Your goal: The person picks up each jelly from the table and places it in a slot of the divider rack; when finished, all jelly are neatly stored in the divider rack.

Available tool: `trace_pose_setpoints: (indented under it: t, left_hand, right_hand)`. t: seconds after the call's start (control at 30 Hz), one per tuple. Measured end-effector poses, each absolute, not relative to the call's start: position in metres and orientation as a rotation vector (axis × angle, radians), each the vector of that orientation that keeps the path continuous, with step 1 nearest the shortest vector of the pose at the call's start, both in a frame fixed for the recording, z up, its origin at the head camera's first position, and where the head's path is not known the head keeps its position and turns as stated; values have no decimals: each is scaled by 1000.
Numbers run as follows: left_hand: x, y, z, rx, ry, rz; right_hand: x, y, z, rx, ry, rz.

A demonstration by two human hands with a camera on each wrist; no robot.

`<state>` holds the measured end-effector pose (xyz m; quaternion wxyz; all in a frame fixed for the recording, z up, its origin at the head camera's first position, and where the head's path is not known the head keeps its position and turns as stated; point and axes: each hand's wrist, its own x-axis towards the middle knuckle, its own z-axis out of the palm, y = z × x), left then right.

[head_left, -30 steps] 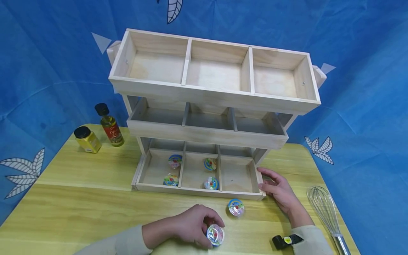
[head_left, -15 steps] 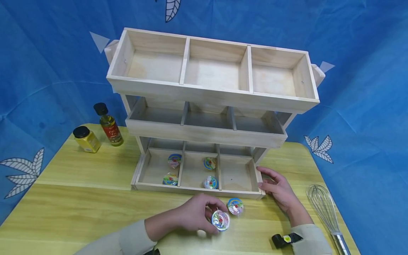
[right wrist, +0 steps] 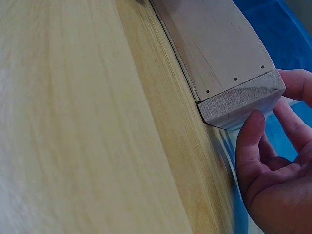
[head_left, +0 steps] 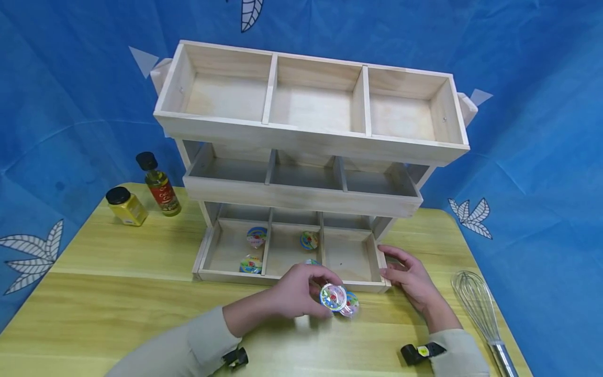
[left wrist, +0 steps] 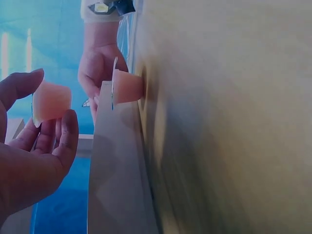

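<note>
My left hand (head_left: pixel 299 293) pinches a small jelly cup (head_left: pixel 333 297) between thumb and fingers, its printed foil lid facing up. In the left wrist view this cup (left wrist: pixel 52 101) is pink and raised off the table. Just behind it a second jelly cup (head_left: pixel 350 305) stands on the table, partly covered by the held one. My right hand (head_left: pixel 414 285) rests at the right end of the shelf's bottom tray (head_left: pixel 348 256), thumb and fingers relaxed against its end board. Two jelly cups lie in that tray's left compartment; two more are in the middle one, the front one mostly hidden by my left hand.
The three-tier wooden shelf (head_left: pixel 301 133) stands at the back, each tier split into three compartments. A yellow jar (head_left: pixel 127 208) and an oil bottle (head_left: pixel 162 188) stand at the left. A whisk (head_left: pixel 478 309) lies at the right edge. Blue cloth (head_left: pixel 537 131) hangs behind.
My left hand has carried the jelly cup forward and slightly right, up to the standing cup, and now covers part of the middle compartment. The right hand has stayed at the tray end.
</note>
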<state>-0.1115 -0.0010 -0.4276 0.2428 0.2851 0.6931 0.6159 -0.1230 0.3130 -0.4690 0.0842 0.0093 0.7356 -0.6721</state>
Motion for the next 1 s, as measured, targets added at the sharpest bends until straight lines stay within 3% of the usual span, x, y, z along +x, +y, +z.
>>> trace_pose_setpoints:
  t: [1.0]
  left_hand:
    - [-163, 67, -425, 554, 2190, 1836]
  right_hand:
    - [-124, 313, -470, 6, 2161, -2049]
